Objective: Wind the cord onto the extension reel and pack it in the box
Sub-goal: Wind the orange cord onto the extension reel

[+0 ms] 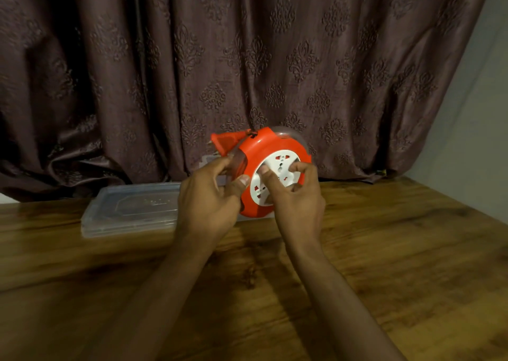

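Above table (384, 250), hands (209, 206) grip reel (258, 146).

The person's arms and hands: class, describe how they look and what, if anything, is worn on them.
Both arms are bare to the bottom edge of the picture, with no sleeves in view. The left hand and right hand wear no gloves, and no rings, watch or bracelet show. The fingernails are short and plain.

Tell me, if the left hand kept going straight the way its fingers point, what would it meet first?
The left hand already touches the orange reel, so that blocks it at once. Beyond lies the curtain, though depth is unclear.
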